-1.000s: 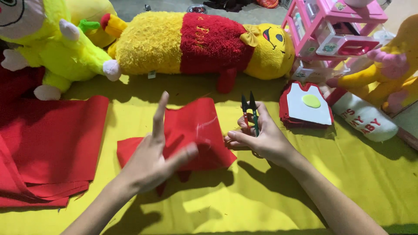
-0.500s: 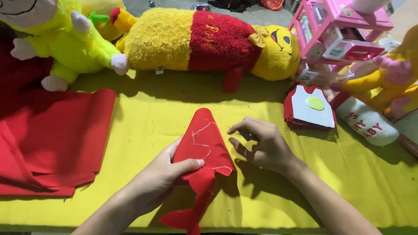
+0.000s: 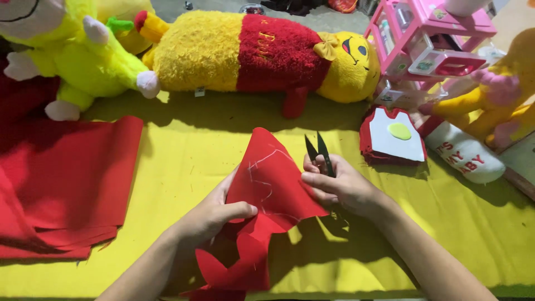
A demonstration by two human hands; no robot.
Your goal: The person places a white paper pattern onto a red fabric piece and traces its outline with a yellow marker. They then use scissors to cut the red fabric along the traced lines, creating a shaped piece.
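Your left hand (image 3: 209, 217) pinches the red felt piece (image 3: 267, 184) at centre frame, lifted off the yellow cloth (image 3: 167, 167) — your right hand (image 3: 340, 187) grips black snips (image 3: 319, 153), blades parted, just beside its edge.

The felt piece (image 3: 273, 184) between the hands is red, crossed by thin pale chalk lines. The snips (image 3: 319, 153) are black. The surface (image 3: 184, 161) wears a yellow cloth. At left lies a red fabric stack (image 3: 72, 178). Far back, a long plush toy (image 3: 251, 53) is yellow with a red middle band; left of it sits a lime-green plush (image 3: 72, 61) with white paws. At far right stands a pink plastic rack (image 3: 429, 39), and near it a red pile topped by a white cutout (image 3: 393, 136) with a lime oval.
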